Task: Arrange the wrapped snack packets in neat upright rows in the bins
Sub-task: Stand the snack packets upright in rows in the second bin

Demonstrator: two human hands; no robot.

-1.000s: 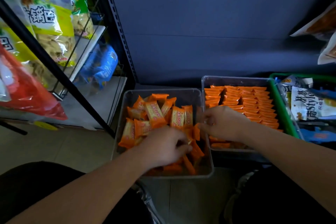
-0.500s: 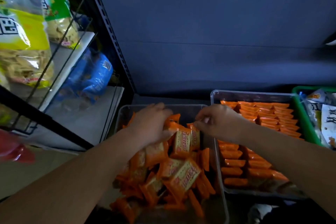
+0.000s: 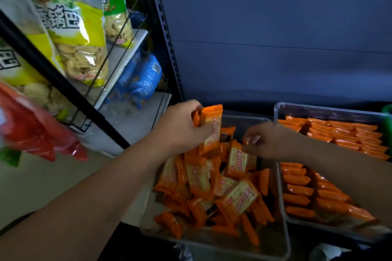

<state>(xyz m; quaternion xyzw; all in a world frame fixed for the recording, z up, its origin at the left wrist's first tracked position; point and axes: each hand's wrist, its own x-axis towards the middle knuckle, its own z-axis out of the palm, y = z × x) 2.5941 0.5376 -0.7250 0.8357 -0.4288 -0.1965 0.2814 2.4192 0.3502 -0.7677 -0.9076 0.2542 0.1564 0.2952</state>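
The left hand grips a bunch of orange packets above the jumbled bin. The right hand, fingers curled, may be pinching another's corner. It is probably best to square them upright before seating them.

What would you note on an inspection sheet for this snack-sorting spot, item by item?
Surface: what the bins stand on is too dark to tell; pale floor at left.
Job's things: left bin holds jumbled packets; right bin holds lined-up packets in neat rows.
Clutter: green basket edge beside the right bin.
Hands: left hand grips a packet bunch above the left bin; right hand has curled fingers at another packet's top, grip unclear.
Cables: nothing seen.
Surroundings: wire rack with snack bags, blue bag, red bag; dark back panel.
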